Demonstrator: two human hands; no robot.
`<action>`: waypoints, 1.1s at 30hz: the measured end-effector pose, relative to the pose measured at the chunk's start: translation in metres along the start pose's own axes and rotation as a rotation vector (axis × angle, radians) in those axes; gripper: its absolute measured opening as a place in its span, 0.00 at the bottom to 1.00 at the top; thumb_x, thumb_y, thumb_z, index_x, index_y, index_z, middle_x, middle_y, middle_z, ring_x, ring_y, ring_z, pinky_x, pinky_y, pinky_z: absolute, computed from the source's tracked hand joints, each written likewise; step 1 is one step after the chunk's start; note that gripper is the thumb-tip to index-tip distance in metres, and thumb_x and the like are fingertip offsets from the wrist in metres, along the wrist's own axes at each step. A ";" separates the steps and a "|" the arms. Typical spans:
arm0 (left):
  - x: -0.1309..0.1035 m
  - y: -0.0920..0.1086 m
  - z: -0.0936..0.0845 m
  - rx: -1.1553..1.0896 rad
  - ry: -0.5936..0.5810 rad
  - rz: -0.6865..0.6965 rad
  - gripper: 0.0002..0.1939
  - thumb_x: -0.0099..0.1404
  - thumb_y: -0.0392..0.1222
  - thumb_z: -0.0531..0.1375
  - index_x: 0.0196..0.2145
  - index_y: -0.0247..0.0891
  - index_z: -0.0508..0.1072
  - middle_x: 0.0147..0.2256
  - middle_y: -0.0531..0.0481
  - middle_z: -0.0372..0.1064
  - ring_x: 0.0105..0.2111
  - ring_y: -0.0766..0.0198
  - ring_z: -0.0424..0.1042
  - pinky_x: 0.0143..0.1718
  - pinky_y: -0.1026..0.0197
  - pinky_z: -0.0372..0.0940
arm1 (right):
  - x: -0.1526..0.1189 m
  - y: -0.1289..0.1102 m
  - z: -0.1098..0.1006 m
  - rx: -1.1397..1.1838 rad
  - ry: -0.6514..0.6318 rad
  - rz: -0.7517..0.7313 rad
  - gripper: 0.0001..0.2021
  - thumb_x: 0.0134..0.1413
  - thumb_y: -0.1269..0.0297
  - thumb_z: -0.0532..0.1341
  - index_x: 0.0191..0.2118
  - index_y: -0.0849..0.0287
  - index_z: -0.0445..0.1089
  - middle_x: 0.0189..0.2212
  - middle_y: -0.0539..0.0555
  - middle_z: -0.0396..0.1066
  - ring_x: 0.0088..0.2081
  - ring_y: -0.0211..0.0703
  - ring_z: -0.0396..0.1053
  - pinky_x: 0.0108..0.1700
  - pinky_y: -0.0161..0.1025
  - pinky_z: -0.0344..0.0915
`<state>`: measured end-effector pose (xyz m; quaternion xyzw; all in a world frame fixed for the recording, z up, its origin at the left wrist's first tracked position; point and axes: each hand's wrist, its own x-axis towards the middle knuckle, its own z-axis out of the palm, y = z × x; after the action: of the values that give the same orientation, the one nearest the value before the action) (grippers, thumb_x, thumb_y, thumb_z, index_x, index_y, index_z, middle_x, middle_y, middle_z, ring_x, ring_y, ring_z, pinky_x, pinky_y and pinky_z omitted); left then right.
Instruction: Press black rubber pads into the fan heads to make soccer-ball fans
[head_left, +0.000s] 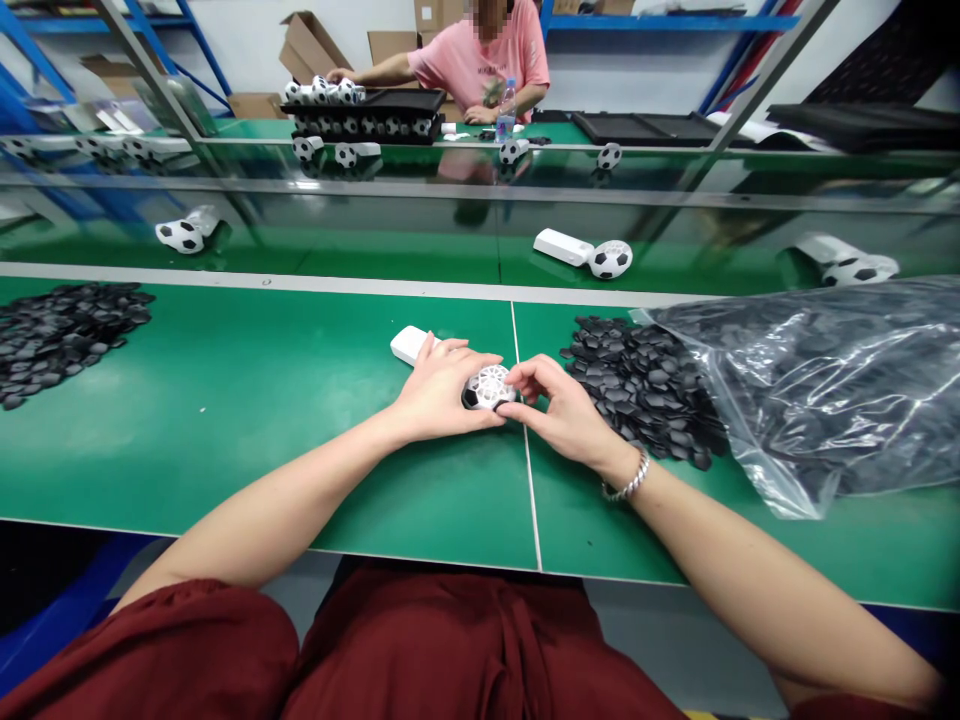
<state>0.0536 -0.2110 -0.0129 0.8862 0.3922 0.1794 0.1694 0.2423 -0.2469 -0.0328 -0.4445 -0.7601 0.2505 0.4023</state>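
A white handheld fan with a soccer-ball head lies on the green table, its openwork grille facing up. Its white handle sticks out to the upper left, partly covered by my left hand. That hand curls around the ball head, with the thumb along its near side. My right hand pinches the ball's right edge with thumb and forefinger. A black patch shows by the right thumb tip; whether it is a separate piece I cannot tell. Just right of my right hand lies a heap of small black pieces.
A clear plastic bag covers the table's right side. Another heap of black pieces lies at far left. Beyond a pale rail, fans such as this one lie on a green belt. A person in pink works opposite, beside stacked black trays.
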 end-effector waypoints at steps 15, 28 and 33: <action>0.001 0.004 0.003 -0.021 0.064 0.016 0.28 0.51 0.52 0.63 0.48 0.36 0.68 0.43 0.45 0.70 0.48 0.53 0.63 0.58 0.42 0.45 | 0.002 0.007 0.004 0.268 -0.084 0.180 0.20 0.45 0.60 0.65 0.45 0.56 0.61 0.45 0.55 0.67 0.47 0.46 0.67 0.44 0.45 0.68; 0.003 0.000 0.005 -0.067 0.093 0.072 0.28 0.50 0.48 0.64 0.47 0.34 0.69 0.43 0.45 0.70 0.45 0.54 0.63 0.54 0.48 0.53 | -0.001 0.008 0.009 0.321 -0.030 0.208 0.20 0.45 0.60 0.64 0.44 0.56 0.60 0.44 0.56 0.66 0.44 0.46 0.67 0.31 0.37 0.67; 0.003 -0.002 0.002 -0.082 0.076 0.089 0.27 0.50 0.47 0.64 0.47 0.34 0.69 0.42 0.45 0.70 0.45 0.54 0.63 0.49 0.50 0.57 | 0.000 0.011 0.013 0.334 -0.015 0.198 0.21 0.43 0.60 0.66 0.43 0.57 0.60 0.43 0.56 0.67 0.44 0.45 0.67 0.31 0.36 0.66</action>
<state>0.0555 -0.2079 -0.0153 0.8876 0.3509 0.2361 0.1823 0.2365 -0.2422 -0.0485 -0.4425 -0.6635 0.4148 0.4380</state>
